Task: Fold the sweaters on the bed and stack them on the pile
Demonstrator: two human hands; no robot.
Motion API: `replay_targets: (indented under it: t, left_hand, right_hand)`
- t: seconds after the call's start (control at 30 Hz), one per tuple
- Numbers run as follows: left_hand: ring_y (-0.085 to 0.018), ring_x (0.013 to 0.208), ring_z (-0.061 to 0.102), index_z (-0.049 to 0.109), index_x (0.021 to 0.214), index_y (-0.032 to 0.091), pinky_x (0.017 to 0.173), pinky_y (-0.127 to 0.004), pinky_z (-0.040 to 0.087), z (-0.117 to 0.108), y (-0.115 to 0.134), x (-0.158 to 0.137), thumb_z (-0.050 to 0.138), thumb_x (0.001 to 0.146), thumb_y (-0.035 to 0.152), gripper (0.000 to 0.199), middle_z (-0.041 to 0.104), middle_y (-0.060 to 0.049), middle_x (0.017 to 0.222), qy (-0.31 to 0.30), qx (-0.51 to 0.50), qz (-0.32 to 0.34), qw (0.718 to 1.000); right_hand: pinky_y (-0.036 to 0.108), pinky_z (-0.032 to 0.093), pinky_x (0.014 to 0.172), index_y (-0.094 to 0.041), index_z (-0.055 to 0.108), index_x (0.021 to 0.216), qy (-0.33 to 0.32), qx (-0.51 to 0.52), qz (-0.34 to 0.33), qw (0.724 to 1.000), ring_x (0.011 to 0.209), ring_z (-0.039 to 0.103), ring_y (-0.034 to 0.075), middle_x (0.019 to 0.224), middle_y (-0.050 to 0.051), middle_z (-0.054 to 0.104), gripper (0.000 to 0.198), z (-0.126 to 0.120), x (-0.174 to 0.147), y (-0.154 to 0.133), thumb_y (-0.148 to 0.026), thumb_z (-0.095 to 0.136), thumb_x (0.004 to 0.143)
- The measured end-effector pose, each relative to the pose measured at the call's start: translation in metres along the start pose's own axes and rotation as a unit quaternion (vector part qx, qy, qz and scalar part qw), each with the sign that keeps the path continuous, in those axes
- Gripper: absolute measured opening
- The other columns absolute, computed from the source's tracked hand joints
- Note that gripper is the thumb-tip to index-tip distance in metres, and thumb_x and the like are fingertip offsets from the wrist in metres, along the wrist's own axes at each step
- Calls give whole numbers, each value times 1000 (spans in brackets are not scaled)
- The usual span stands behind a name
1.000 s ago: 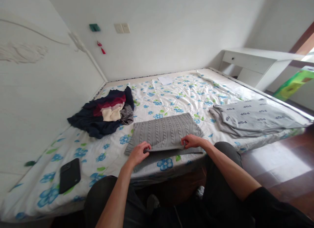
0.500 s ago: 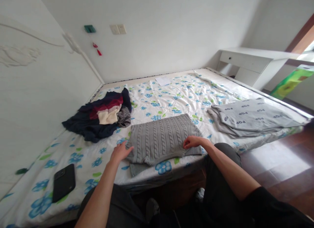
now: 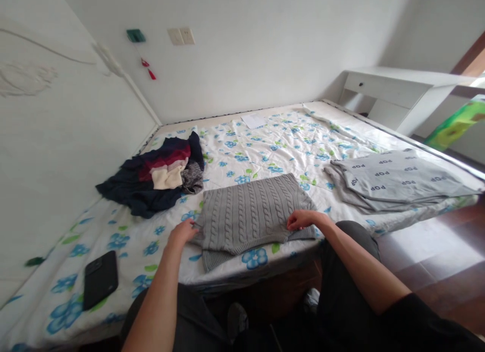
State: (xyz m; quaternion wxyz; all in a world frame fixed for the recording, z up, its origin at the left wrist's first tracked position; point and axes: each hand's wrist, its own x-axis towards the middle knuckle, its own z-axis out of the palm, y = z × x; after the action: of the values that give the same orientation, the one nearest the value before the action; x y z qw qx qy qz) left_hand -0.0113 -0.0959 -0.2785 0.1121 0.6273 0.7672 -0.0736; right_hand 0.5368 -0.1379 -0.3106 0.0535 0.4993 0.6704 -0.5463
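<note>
A grey cable-knit sweater [image 3: 246, 213] lies folded into a rough rectangle near the front edge of the bed, its ribbed hem towards me. At its left side my left hand [image 3: 184, 231] is closed on the sweater's edge, the fingertips pinching the knit. My right hand [image 3: 301, 219] rests at the lower right part of the sweater, fingers curled and pinched on the fabric near the ribbed band.
Dark navy, maroon and cream clothes [image 3: 166, 178] lie heaped at the left. Grey garments printed POP [image 3: 394, 178] lie folded at the right. A black phone [image 3: 100, 280] is on the floral bedsheet [image 3: 151, 291]. A white desk [image 3: 401, 94] stands behind.
My left hand has closed from loosely spread fingers onto the sweater's left edge. My right hand stays at the lower right of the sweater. The view has shifted slightly.
</note>
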Motion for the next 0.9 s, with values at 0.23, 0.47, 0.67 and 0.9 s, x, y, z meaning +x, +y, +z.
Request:
replay_targets:
  t: [0.23,0.47,0.67,0.9]
  left_hand:
    - [-29,131,71,76,129,21,121,-42,52,13,74,-31,59,107,41,35,76,-13,133,81,-83,255,960]
    - [-48,178,12,38,182,36,141,-67,22,59,129,-60,75,99,63,94,16,-10,195,-50,13,309,950]
    - [-50,178,4,23,185,42,139,-70,20,69,133,-59,79,94,70,111,2,-8,195,-68,48,295,952]
    - [-43,178,18,34,183,34,141,-64,23,69,117,-22,62,99,83,101,21,-10,194,13,-23,346,938]
  right_hand:
    - [24,42,61,-19,87,95,37,-50,-3,998,67,58,14,73,0,68,21,1,-6,-8,-35,75,88]
    - [24,43,63,-19,88,92,12,-53,-4,999,67,60,15,71,0,69,20,1,-11,-14,-36,77,89]
    - [28,54,82,-21,91,102,154,-118,-74,978,81,74,21,88,5,82,17,2,-4,-23,-31,79,95]
    - [49,46,129,-26,66,163,364,-185,-123,904,145,65,33,155,16,69,66,-5,21,-13,-37,81,100]
